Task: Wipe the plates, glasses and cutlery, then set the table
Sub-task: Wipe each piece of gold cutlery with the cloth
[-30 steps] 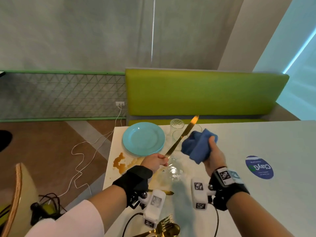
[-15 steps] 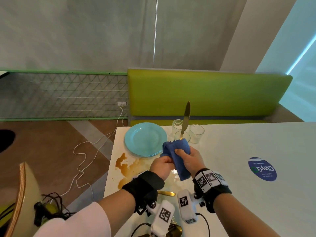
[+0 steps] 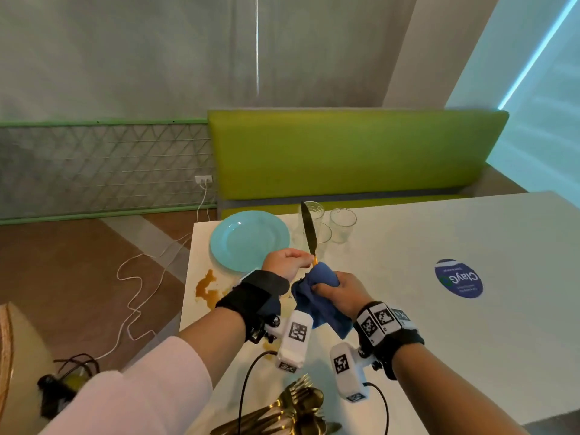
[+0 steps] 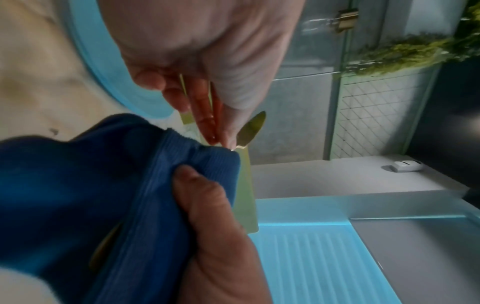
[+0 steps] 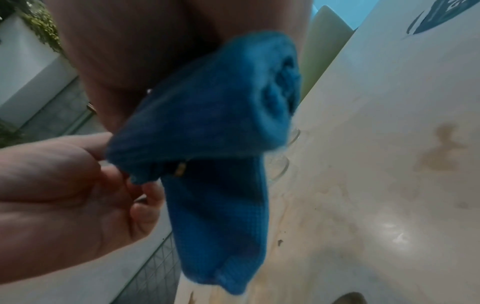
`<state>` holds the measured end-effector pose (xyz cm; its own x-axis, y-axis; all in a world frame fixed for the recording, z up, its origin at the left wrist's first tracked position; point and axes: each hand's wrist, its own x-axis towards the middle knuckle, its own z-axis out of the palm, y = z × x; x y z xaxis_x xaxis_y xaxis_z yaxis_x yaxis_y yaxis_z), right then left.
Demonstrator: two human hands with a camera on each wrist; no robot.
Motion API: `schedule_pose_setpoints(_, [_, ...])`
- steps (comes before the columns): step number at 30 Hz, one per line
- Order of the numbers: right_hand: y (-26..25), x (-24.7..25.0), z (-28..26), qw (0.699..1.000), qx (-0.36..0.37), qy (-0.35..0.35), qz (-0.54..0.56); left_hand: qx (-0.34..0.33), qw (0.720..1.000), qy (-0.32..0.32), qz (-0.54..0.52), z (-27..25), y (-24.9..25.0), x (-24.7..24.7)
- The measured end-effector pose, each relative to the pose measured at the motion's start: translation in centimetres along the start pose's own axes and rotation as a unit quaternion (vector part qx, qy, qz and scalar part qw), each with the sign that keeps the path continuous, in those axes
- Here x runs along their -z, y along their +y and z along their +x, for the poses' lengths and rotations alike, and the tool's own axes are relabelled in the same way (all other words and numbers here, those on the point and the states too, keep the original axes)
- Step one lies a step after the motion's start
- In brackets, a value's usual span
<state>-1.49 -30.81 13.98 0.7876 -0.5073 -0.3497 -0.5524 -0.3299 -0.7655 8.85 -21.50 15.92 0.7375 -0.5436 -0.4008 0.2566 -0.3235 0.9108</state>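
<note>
Above the white table, my left hand pinches a gold knife just below its blade, which points up. My right hand grips a blue cloth wrapped round the knife's handle. In the left wrist view the left fingers pinch the knife above the cloth. The right wrist view shows the cloth hanging, with the gold handle end peeking out. A turquoise plate and three glasses stand behind my hands.
A brown spill stains the table's left edge by the plate. A pile of gold cutlery lies near the front edge. A blue round sticker sits to the right. A green bench backs the table.
The knife swung from a slant to upright. My left hand shifted from the handle to just under the blade. The cloth came in from the right and slid down over the handle.
</note>
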Motion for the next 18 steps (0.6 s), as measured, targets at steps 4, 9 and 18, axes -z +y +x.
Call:
schedule_pose_setpoints(4, [1.4,0.5,-0.8,0.999,-0.019,-0.006,-0.033,0.052,0.998,-0.025,0.016,-0.3,-0.9,-1.5])
schedule_pose_setpoints(9, [3.8,1.2,-2.3,0.999,-0.046,-0.003,-0.025,0.054,0.998,-0.040,0.013,-0.9,-1.9,-4.2])
schedule_pose_setpoints(18, [8.8,4.8,-5.3,0.986,-0.109,-0.035,-0.123,0.091,0.995,0.032,0.001,-0.2,-3.8,-7.1])
